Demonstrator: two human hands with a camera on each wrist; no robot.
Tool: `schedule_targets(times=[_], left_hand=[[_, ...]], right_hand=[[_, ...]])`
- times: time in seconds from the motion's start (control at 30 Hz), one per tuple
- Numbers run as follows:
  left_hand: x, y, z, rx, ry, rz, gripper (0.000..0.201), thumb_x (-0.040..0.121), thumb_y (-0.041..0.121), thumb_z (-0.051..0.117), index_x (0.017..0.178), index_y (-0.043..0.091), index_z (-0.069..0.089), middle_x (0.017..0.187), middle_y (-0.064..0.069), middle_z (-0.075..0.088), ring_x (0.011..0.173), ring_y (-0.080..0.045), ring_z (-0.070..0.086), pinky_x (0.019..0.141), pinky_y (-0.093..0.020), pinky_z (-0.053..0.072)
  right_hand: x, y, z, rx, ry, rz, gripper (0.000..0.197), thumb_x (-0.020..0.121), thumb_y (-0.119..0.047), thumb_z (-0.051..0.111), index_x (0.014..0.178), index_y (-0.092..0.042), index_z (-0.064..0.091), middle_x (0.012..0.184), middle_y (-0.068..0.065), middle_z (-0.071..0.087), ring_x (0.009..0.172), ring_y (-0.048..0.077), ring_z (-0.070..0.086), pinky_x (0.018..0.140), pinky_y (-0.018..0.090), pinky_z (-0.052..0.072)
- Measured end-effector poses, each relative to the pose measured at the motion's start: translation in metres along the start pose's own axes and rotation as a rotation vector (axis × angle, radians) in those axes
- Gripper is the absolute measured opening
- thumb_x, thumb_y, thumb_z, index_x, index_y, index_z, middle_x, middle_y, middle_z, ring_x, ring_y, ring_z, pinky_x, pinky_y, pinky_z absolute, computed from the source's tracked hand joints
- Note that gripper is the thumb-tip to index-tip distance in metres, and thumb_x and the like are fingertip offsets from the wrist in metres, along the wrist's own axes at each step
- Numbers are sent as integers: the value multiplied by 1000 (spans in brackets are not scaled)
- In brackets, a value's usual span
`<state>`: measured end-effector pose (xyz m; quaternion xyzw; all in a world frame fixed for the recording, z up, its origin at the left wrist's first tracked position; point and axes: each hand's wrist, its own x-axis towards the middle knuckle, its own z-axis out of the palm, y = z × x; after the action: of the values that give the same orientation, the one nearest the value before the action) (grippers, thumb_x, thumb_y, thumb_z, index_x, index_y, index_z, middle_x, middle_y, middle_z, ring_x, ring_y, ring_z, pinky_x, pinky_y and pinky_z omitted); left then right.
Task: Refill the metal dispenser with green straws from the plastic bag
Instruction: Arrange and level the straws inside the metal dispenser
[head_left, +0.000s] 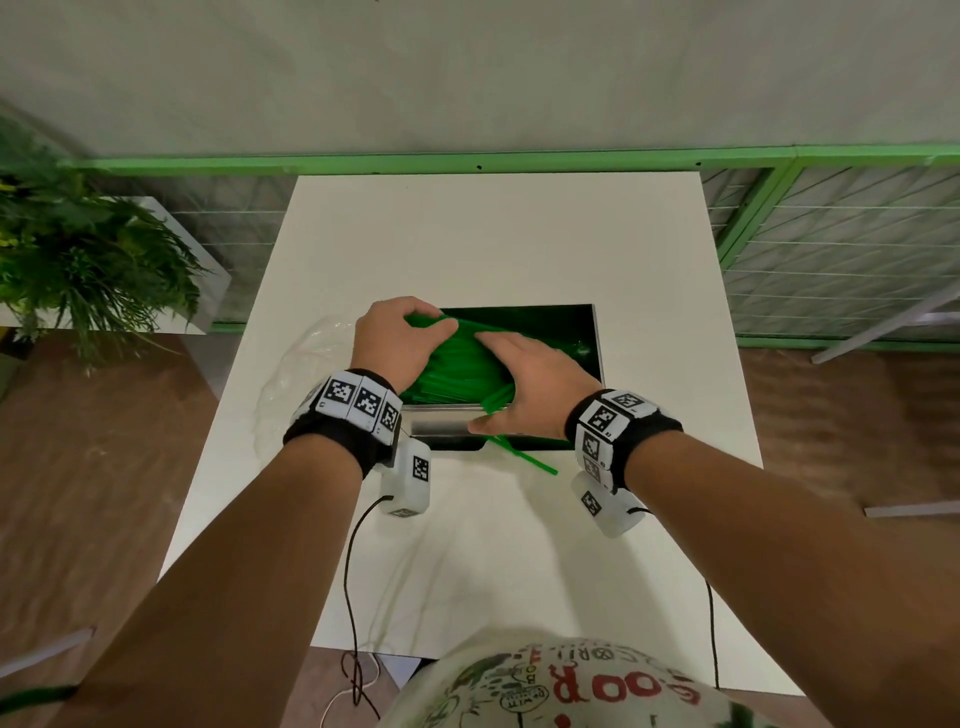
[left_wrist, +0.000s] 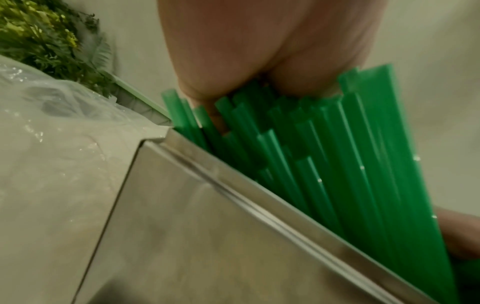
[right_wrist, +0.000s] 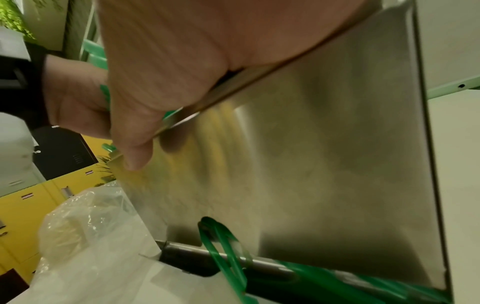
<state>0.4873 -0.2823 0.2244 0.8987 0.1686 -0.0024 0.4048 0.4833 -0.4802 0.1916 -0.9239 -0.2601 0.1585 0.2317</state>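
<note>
The open-topped metal dispenser stands mid-table, packed with a slanted bundle of green straws. My left hand curls over the bundle's far-left ends; in the left wrist view its fingers wrap the straw tips above the steel wall. My right hand lies flat on the straws with straight fingers. Its thumb reaches over the dispenser's front wall. A few straws poke out of the front tray. The crumpled clear plastic bag lies left of the dispenser.
The white table has bare surface in front of and behind the dispenser. A leafy plant stands off the table's left side. A green-framed wire rack runs behind and to the right. Sensor cables trail over the near edge.
</note>
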Motion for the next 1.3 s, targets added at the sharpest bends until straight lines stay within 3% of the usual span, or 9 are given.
schedule_targets(times=[0.2,0.37,0.47,0.6,0.83,0.9,1.07,1.2,1.3], left_hand=[[-11,10,-9,-5,183,70,4,87,26,73,90,25,76,90,11,70,76,-10,64,61,-9,42],[-15,17,-33,-35,279,125,5,90,25,70,92,21,72,82,11,65,45,-2,53,43,-8,38],[-11,13,-24,-54,162,93,12,92,30,68,98,21,72,97,6,69,65,5,59,63,-9,49],[-12,10,-2,-95,-190,-72,38,95,56,56,114,25,68,112,1,69,103,-19,66,95,-45,55],[-11,15,-12,-66,-238,-71,37,99,57,49,111,26,64,108,3,67,95,-14,64,83,-36,53],[-13,14,-15,121,-141,28,35,100,55,48,109,24,62,101,3,66,85,-12,62,70,-32,45],[-13,6,-24,265,202,51,39,96,53,53,121,22,50,114,-7,59,88,-26,59,76,-35,43],[-7,1,-14,292,50,19,52,99,52,51,143,25,44,132,-11,50,91,-26,60,83,-36,46],[-7,-2,-4,217,7,143,35,103,41,51,123,15,63,116,-8,54,95,-28,62,86,-34,46]], right_hand=[[-2,3,3,119,95,49,121,54,-70,76,152,-23,21,151,6,27,133,26,43,106,43,46],[-1,3,4,90,107,66,123,52,-73,71,152,-23,18,152,7,28,134,30,42,108,47,43],[-2,0,2,51,128,61,123,53,-75,70,152,-22,20,153,8,30,136,29,40,112,49,38],[-2,-2,1,24,139,64,124,54,-77,67,154,-20,21,154,4,35,140,25,37,115,52,30],[1,-5,-5,11,-20,119,113,60,-79,64,152,-23,27,155,-1,38,142,21,35,117,55,26],[1,-4,-7,12,-44,113,112,62,-77,65,152,-22,29,155,-1,39,140,21,39,115,51,31],[-4,0,-6,80,-31,32,104,66,-66,71,152,-24,30,153,-1,41,135,20,45,110,38,41],[-3,0,-3,122,21,48,97,75,-76,56,151,-21,32,153,3,38,136,22,43,112,41,39],[-5,0,-2,26,101,10,85,84,-78,34,149,-23,38,155,7,38,140,26,38,116,48,30]])
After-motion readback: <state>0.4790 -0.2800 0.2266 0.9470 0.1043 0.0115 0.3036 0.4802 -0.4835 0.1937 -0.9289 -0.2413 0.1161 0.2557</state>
